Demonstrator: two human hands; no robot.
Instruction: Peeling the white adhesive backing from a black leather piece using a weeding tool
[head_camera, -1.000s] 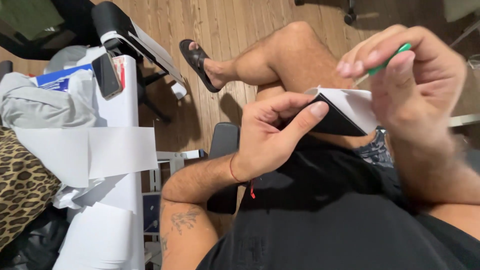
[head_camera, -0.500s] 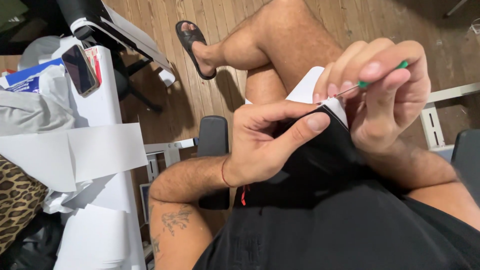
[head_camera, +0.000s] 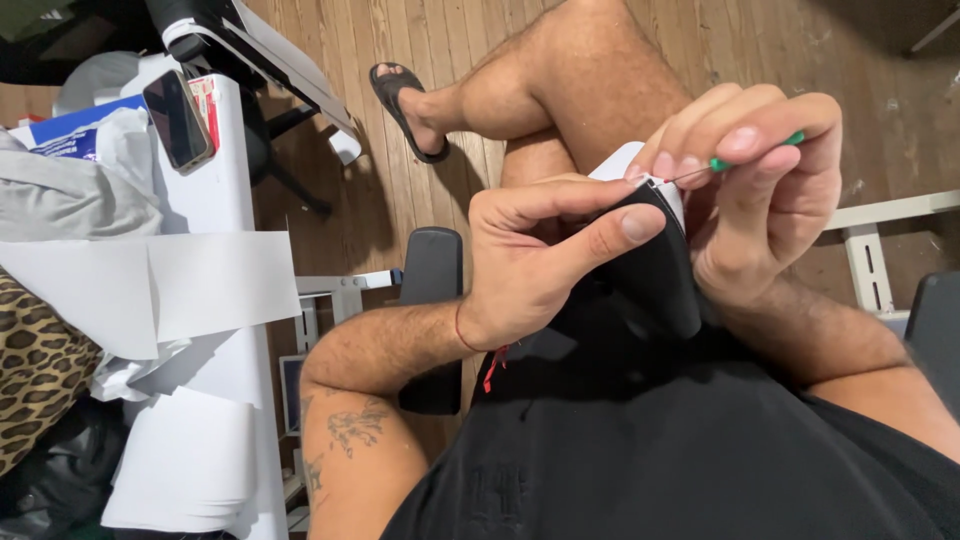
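Near the middle of the frame, the left hand (head_camera: 530, 265) grips a piece of black fabric (head_camera: 655, 265) with a white patch (head_camera: 640, 165) at its top edge. The right hand (head_camera: 760, 190) pinches a thin green-handled tool (head_camera: 745, 155) touching that edge. A phone (head_camera: 178, 120) lies on the white worktop (head_camera: 215, 195), upper left.

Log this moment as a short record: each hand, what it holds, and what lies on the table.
left hand: pinches the black-and-white folded piece, thumb on its black face
right hand: holds a green-handled thin tool, tip at the piece's top edge
white table: phone, white paper sheets, leopard-print fabric
floor: wooden planks
foot: in a black sandal
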